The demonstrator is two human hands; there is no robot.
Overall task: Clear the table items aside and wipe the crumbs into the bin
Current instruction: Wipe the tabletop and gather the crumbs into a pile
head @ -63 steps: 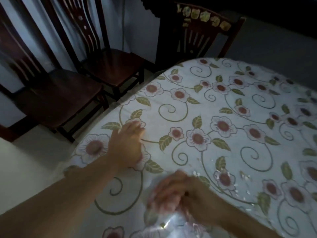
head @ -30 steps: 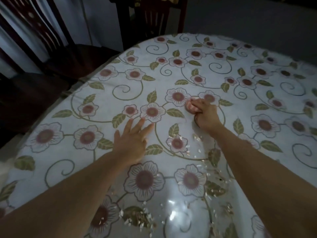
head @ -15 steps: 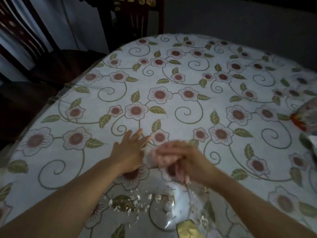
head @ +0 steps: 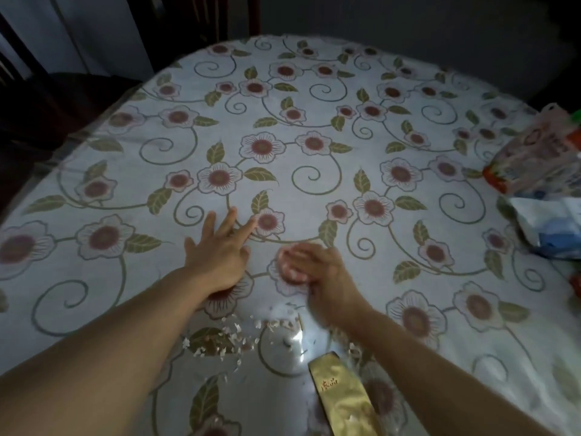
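A gold packet point(head: 342, 401) lies nearest, crumbs point(head: 226, 336) just beyond. Right hand point(head: 317, 272) grips a pink cloth point(head: 290, 265), fingers curled; left hand point(head: 217, 250) rests flat on the bench point(head: 314, 171). Mid-wipe; next, probably drag crumbs nearward. No bin visible.

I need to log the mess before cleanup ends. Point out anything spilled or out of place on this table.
Pale crumbs lie scattered on the flowered plastic tablecloth near its front edge, just behind the right hand, which grips a pink cloth. A gold foil packet lies among them.
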